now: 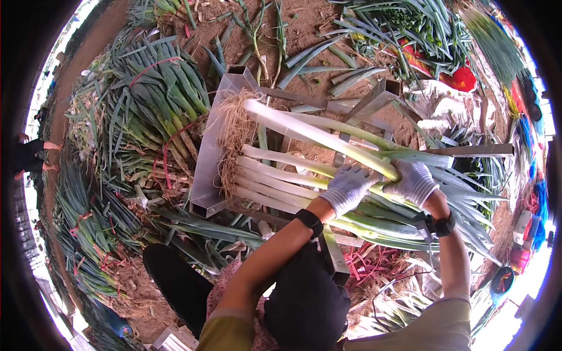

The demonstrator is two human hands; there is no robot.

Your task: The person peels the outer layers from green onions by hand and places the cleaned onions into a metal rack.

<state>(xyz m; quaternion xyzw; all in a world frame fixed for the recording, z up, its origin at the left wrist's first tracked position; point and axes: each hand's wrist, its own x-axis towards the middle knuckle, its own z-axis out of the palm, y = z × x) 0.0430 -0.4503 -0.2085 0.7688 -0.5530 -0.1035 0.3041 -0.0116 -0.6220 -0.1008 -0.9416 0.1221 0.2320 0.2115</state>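
Leeks (281, 172) with long white stalks lie side by side across a metal frame (211, 158), their shaggy roots against its flat end plate and their green leaves spreading to the right. One thick leek (316, 136) slants above the others. My right hand (413, 182), in a grey striped glove, is closed around its green end. My left hand (349, 188), gloved the same way, lies over the stalks just left of it, fingers bent down around leeks in the row. Its fingertips are partly hidden, so the exact stalks under them are unclear.
A tied bundle of leeks (167, 99) lies left of the frame, with more bundles (93, 245) nearer. Cut leaves (316, 64) litter the soil beyond. Red twine (372, 263) lies near the frame's close edge. A metal bar (474, 150) juts out right. A white sack (448, 105) sits far right.
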